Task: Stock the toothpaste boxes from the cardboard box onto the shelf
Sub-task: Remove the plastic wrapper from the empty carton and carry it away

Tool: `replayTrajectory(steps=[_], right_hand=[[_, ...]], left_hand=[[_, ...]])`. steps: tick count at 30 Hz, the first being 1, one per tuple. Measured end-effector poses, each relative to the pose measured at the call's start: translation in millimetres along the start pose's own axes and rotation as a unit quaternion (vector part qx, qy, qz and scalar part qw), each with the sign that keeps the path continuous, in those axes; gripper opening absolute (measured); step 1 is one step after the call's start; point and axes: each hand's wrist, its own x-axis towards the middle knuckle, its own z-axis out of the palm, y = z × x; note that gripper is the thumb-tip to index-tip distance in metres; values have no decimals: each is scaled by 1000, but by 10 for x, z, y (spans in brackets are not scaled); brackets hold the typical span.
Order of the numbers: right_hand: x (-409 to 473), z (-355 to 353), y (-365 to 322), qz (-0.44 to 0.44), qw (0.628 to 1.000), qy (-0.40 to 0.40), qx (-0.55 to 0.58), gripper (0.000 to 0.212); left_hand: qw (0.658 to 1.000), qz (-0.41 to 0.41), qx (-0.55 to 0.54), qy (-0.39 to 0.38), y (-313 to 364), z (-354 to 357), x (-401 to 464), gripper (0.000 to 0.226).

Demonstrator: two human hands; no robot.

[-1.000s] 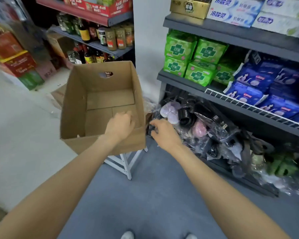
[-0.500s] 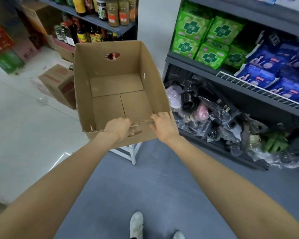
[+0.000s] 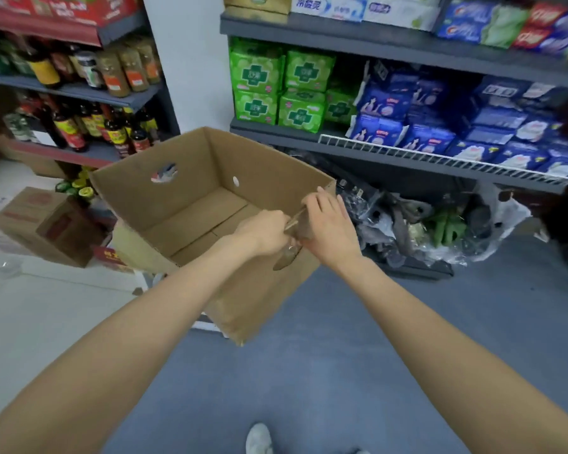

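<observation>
- An open cardboard box (image 3: 191, 211) is held in the air, tilted, with its opening facing the camera; nothing can be seen inside but the bare bottom flaps.
- The left hand (image 3: 263, 232) grips the box's near rim, fingers curled over the edge.
- The right hand (image 3: 330, 224) grips the same rim just beside the left hand, its fingers wrapped over a bent part of the cardboard near the right corner.
- A handle cut-out shows in the near wall below the hands, another in the far wall.
- To the right stands a grey shelf (image 3: 374, 49). Along its top edge lie toothpaste boxes (image 3: 328, 6), white and blue, with more red and blue ones towards the right corner.
- On the level below sit green packs (image 3: 276, 86) on the left and blue packs (image 3: 440, 126) on the right, behind a white wire rail at the front edge.
- The bottom level holds a heap of items in clear plastic bags (image 3: 407, 224).
- To the left, a second shelf carries sauce bottles (image 3: 79, 126) and jars.
- A closed brown carton (image 3: 43, 224) lies on the floor at the left.
- A white shoe (image 3: 259, 439) shows at the bottom, on the grey floor.
</observation>
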Motion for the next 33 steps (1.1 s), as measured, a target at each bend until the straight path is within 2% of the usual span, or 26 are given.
replayTrajectory(steps=[3, 10, 14, 18, 22, 27, 30, 33], right_hand=[[-235, -188, 444, -24, 999, 25, -29, 62], [-1054, -719, 1420, 38, 989, 127, -58, 58], [-1604, -960, 2064, 99, 986, 94, -91, 51], [-2203, -1122, 2793, 164, 982, 46, -83, 55], [-2834, -1246, 3453, 253, 962, 31, -96, 56], [-3554, -1293, 4200, 346, 933, -13, -100, 55], [-3912, -1318, 4617, 407, 908, -15, -101, 58], [-4218, -1393, 5069, 470, 878, 2, -87, 62]], left_hand=[[999, 43, 8, -16, 540, 45, 86, 15], [989, 121, 48, -66, 1804, 270, 248, 20], [982, 153, 90, -56, 2509, 696, 427, 28], [979, 189, 70, -34, 3212, 1273, 652, 36], [966, 241, 42, -86, 3974, 1851, 842, 39], [926, 304, 77, -208, 4857, 2533, 1072, 49], [898, 364, 143, -201, 5389, 2934, 1271, 44], [881, 398, 160, -200, 5977, 3301, 1510, 38]])
